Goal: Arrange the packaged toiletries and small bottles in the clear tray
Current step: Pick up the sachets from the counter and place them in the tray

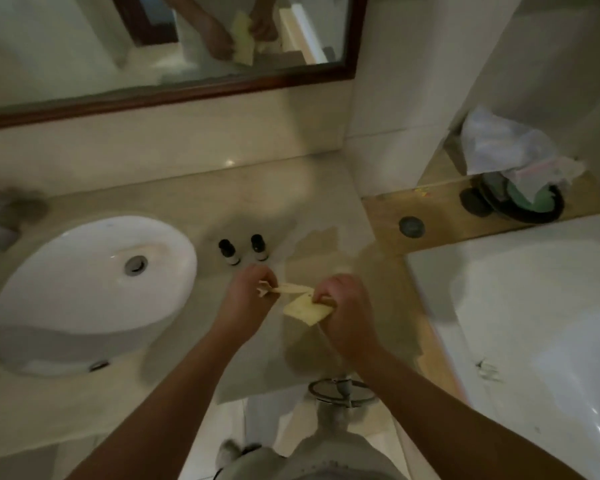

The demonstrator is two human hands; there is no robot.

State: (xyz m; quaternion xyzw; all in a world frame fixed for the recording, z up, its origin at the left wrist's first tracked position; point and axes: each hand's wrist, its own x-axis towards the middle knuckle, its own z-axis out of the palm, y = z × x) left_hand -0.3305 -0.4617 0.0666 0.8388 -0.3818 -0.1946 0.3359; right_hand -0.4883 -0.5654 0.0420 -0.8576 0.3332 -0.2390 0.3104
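Two small dark-capped bottles [228, 252] [259, 248] stand upright side by side on the beige counter, just beyond my hands. My left hand [248, 292] pinches a thin cream-coloured packet [293, 289] at its left end. My right hand [343, 306] grips the other end together with a flat pale yellow packet [305, 310]. Both packets hang just above the counter. The clear tray [326, 244] is hard to make out; a faint rectangular outline lies on the counter right of the bottles.
A white oval basin [87, 289] with a metal drain fills the left of the counter [187, 209]. A framed mirror [174, 46] hangs behind. At the right are a white bathtub [534, 323], a wooden ledge [437, 216] and a bin with crumpled plastic [510, 157].
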